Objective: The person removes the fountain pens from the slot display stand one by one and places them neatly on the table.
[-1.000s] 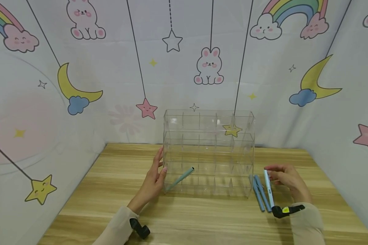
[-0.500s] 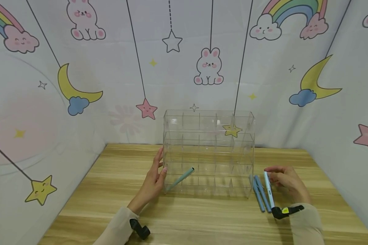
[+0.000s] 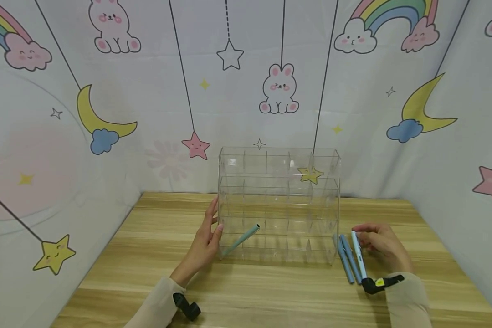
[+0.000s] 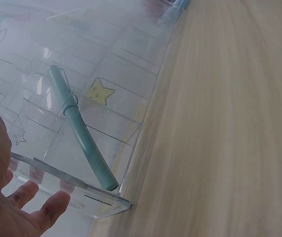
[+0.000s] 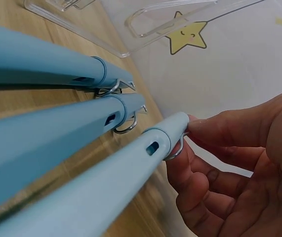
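Observation:
A clear acrylic organizer [image 3: 276, 211] with tiers of small compartments stands upright on the table. My left hand [image 3: 202, 240] rests against its left side, fingers extended along the panel; in the left wrist view, fingertips [image 4: 57, 206] are right at the outer face. A green pen [image 3: 242, 239] leans in the bottom-left compartment, cap end up. To the right of the organizer, my right hand [image 3: 383, 243] pinches the cap end of a light blue pen [image 5: 131, 170] between thumb and fingers. Two darker blue pens [image 3: 346, 259] lie beside it, their clips visible in the right wrist view.
The wood-grain table [image 3: 246, 296] runs back to a white curtain [image 3: 160, 91] printed with bunnies, stars and moons, which also hangs along both sides. A black wrist camera [image 3: 186, 306] sits on the left sleeve, another [image 3: 379, 284] on the right.
My right hand has shifted slightly left, and the cap end of the light blue pen has moved left and a little down with it. The left hand and organizer look unmoved.

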{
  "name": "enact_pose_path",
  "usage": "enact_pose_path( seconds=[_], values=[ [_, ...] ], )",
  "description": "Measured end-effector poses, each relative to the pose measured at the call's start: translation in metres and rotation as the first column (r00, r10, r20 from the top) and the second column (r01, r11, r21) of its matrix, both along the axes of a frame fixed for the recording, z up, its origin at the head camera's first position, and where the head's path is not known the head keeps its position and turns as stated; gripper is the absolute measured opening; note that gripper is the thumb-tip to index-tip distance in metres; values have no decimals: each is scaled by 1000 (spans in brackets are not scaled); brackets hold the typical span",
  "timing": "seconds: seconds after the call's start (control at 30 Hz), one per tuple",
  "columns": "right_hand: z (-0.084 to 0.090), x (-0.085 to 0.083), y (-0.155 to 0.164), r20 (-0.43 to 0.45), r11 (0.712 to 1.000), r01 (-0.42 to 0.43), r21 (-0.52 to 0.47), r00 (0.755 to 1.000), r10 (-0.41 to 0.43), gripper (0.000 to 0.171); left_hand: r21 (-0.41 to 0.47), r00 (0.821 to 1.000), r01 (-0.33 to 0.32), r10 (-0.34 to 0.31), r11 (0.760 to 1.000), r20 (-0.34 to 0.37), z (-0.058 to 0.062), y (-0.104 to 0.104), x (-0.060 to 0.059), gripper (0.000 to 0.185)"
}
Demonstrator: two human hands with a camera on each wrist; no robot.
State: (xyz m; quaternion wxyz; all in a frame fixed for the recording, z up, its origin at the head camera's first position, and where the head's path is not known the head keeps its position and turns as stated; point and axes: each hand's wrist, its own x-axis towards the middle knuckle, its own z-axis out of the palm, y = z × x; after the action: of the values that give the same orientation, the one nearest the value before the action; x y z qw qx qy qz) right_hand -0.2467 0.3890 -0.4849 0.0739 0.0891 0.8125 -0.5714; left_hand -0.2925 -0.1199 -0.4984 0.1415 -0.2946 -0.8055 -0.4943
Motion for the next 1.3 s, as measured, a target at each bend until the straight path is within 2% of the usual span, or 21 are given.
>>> enact_pose_path(
  seconds=[0.1, 0.47, 0.7, 1.1, 1.3],
  values=[
    [-2, -1, 0, 9, 1000, 2, -9, 1000, -2, 35, 0, 1000, 1, -1, 1000, -2, 0, 0, 0, 76],
    [-7, -6, -3, 7, 996, 31, 89, 999, -31, 37, 4, 1000, 8, -8, 1000, -6, 0, 0, 0, 79],
    [-9, -9, -6, -28, 982, 71, 176, 997, -67, 36, 0, 1000, 3, -3, 1000, 4, 0, 0, 0, 79],
    [-7, -6, -8, -50, 976, 33, 215, 998, -23, 34, -4, 1000, -7, 7, 1000, 15, 1, 0, 1, 78],
    [-9, -6, -9, -90, 974, 28, 226, 996, -8, 31, -5, 1000, -6, 6, 1000, 11, 1, 0, 1, 74]
  ],
)
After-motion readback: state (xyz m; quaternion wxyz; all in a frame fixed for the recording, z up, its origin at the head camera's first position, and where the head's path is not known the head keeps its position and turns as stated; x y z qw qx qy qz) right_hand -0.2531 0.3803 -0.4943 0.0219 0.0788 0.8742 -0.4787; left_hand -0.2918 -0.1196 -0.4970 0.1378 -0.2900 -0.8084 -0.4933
